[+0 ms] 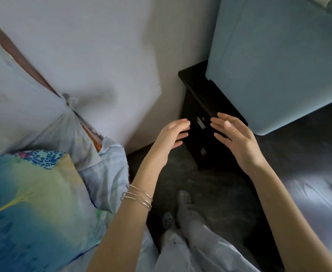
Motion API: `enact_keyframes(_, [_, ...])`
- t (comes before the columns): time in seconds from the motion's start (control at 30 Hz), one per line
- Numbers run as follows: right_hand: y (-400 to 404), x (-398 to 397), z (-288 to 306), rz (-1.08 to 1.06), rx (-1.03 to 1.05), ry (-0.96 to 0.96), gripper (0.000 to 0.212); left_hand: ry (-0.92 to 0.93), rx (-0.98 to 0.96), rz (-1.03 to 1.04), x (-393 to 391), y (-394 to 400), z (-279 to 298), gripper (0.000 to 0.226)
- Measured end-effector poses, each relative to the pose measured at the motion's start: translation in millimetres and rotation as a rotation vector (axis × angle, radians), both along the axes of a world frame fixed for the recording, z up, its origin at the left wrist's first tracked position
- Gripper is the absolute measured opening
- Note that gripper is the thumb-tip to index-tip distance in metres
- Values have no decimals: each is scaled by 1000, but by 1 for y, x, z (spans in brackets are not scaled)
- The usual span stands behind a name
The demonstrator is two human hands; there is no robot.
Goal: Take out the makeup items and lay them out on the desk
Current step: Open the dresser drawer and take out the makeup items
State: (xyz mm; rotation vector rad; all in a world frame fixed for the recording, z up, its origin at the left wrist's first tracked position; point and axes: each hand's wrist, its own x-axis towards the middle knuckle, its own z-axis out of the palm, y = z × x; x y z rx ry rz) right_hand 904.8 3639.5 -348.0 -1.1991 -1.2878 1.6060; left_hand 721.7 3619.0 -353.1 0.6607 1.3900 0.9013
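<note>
Both hands reached forward at the centre of the frame, palms turned toward each other with a gap between them. The left hand (171, 134) had its fingers lightly bent and held nothing; three thin metal bangles (137, 197) circled that forearm. The right hand (233, 134) had its fingers spread and nearly straight, also holding nothing. Beyond the fingertips stood a dark, boxy wooden nightstand (196, 99) against the pale wall, its front carrying two small metal handles (200, 122), one above the other. A smooth, light blue padded bed frame (278, 65) filled the upper right. At the left lay a soft pillow (34, 203) with a blue, yellow and green print, beside pale knotted cloth (71, 103). The dark floor (210, 193) looked mottled. No makeup items could be seen anywhere in view.
</note>
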Motion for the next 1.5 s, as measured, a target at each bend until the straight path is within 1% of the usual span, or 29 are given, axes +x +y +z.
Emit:
enact_keyframes(0.07, [15,-3,-13,-29,-31,-10,75,-15,-37,-2,0,18,-13,24])
enact_keyframes(0.13, [29,-5,-25,-49,-54,-10,73,-39,-84,-7,2,36,-26,22])
enact_keyframes(0.17, [36,-5,-30,-57,-69,-8,68,-49,-110,-13,3,45,-33,23])
enact_keyframes(0.27, [58,-5,-48,-96,-133,-25,35,-73,-178,-25,7,71,-49,24])
enact_keyframes(0.3, [65,-6,-55,-105,-155,-37,30,-80,-194,-24,8,79,-55,21])
enact_keyframes(0.37, [77,-10,-69,-117,-192,-60,28,-92,-218,-16,9,97,-68,15])
enact_keyframes(0.43, [89,-15,-85,-132,-205,-73,28,-104,-219,6,11,116,-85,18])
enact_keyframes(0.53, [100,-23,-109,-178,-263,-74,28,-116,-271,13,16,138,-111,24])
enact_keyframes(0.67, [111,-30,-151,-285,-312,-63,21,-131,-320,-59,23,160,-152,17])
enact_keyframes(0.8, [121,-39,-194,-396,-355,-39,25,-149,-348,-110,29,181,-204,33])
enact_keyframes(0.93, [132,-44,-233,-486,-363,-8,23,-253,-386,-85,38,203,-250,46])
enact_keyframes(1.07, [141,-40,-264,-562,-383,29,34,-333,-372,-70,55,223,-282,53])
enact_keyframes(1.2, [148,-35,-286,-609,-414,61,40,-375,-348,-52,70,236,-300,58])
enact_keyframes(1.3, [150,-35,-293,-629,-416,68,42,-420,-337,-38,74,242,-311,56])
enact_keyframes(1.5, [154,-46,-286,-634,-353,96,36,-397,-378,-24,68,240,-316,58])
